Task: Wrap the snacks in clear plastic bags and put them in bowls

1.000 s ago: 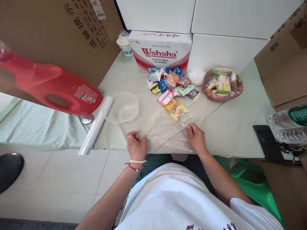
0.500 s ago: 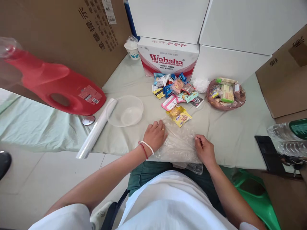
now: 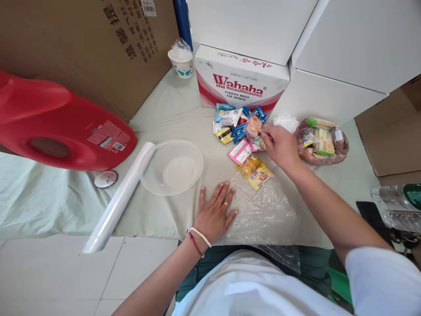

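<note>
My left hand lies flat with fingers spread on the cloth, at the left edge of a crumpled clear plastic bag. My right hand reaches over to the snack pile, its thumb and fingertips pinched at the right edge of a clear-wrapped pinkish snack packet. Around that packet lie blue packets, a pink packet and a white packet. Nearer me, a yellow snack packet rests on the far edge of the bag. An open, round clear plastic bowl stands left of my left hand.
A pinkish bowl of snacks sits right of my right hand. On the left are a large red jug, a clear film roll and a round badge. A Wahaha carton and paper cup stand behind. A phone lies right.
My right hand has left the plastic bag and moved forward to the snack pile. My left hand has flattened, fingers spread. The view has shifted slightly.
</note>
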A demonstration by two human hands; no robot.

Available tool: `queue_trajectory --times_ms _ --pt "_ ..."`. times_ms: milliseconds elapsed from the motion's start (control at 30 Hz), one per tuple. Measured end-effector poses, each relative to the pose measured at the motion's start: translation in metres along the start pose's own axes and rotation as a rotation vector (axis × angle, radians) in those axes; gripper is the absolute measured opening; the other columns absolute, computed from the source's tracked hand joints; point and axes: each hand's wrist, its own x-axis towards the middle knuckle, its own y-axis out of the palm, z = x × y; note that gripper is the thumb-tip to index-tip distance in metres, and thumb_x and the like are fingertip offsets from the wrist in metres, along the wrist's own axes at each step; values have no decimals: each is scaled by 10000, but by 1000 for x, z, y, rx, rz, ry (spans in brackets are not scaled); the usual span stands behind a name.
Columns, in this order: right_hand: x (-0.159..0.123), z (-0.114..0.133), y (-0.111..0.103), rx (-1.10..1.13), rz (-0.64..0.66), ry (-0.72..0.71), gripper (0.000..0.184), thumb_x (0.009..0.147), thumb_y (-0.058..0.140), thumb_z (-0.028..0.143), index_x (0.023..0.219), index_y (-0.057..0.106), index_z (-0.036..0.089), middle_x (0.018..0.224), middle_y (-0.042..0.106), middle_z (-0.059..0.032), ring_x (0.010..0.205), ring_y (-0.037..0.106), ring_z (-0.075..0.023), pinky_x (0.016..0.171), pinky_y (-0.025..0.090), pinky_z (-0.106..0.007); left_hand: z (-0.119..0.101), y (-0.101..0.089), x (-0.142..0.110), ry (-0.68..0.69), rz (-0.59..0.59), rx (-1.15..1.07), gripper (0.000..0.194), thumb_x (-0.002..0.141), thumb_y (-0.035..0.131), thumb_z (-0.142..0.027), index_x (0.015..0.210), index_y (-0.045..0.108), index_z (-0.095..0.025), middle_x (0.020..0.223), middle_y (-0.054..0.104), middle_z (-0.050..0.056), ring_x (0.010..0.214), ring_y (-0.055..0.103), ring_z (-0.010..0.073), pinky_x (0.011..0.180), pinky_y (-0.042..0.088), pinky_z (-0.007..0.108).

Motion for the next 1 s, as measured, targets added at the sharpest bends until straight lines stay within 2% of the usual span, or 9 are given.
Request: queue_trajectory --times_ms 167,267,333,433,533,667,767,833,1000 --pt "116 51 57 -90 168 -63 608 1060 452 555 1337 580 29 1241 612 -169 1248 599 -374 1024 456 -553 -4 4 -6 -28 5 -7 662 1017 484 -512 1607 375 -231 1670 330 168 1540 363 365 1210 -140 742" --pt "132 65 65 -204 343 -78 515 1026 589 475 1253 628 15 1244 633 -161 1245 611 -358 1064 442 -515 -11 6 -14 -82 4 41 695 1021 452 -538 1619 345 -201 1682 286 187 1553 332 375 1202 -120 763" --pt "124 69 50 -261 326 -83 459 948 728 328 1300 615 56 1331 608 -177 1192 638 -324 1058 466 -480 -15 7 -19 -113 1 77 695 1030 422 -528 1628 319 -188 1681 282 195 1555 328 376 1204 -91 772" --pt "87 68 7 -222 145 -69 525 930 698 223 1426 539 154 1421 541 -170 1136 647 -302 996 525 -487 -19 11 -25 -139 -28 99 701 1040 388 -514 1637 287 -160 1671 301 210 1550 337 384 1205 -68 782" --pt "18 60 -28 42 -41 -150 575 949 645 269 1491 462 203 1434 516 -154 1247 575 -325 1025 521 -496 -22 14 -29 -148 -68 108 692 1050 365 -486 1630 288 -118 1669 300 222 1554 333 366 1215 -80 764" --pt "-105 45 -25 407 151 -329 572 923 665 324 1461 484 255 1354 573 -119 1233 584 -292 1015 532 -455 -27 18 -37 -178 -95 133 664 1052 369 -471 1606 337 -106 1664 307 232 1553 336 359 1211 -83 767" --pt "-177 28 -1 438 338 -209 562 891 665 276 1433 524 245 1339 587 -112 1153 631 -258 936 562 -396 -30 21 -42 -200 -108 149 665 1055 349 -485 1609 330 -118 1664 312 234 1546 350 355 1210 -83 766" --pt "-202 8 8 400 360 -85 551 884 658 277 1422 548 237 1332 598 -112 1114 645 -254 906 564 -385 -31 23 -45 -213 -120 166 681 1056 333 -489 1618 301 -106 1665 312 238 1542 357 352 1215 -84 756" --pt "-206 -53 -9 265 23 355 532 854 668 341 1355 610 173 1216 618 -141 860 644 -239 829 563 -416 -32 25 -47 -234 -123 191 692 1055 327 -487 1632 266 -110 1663 319 245 1539 362 360 1212 -70 758"
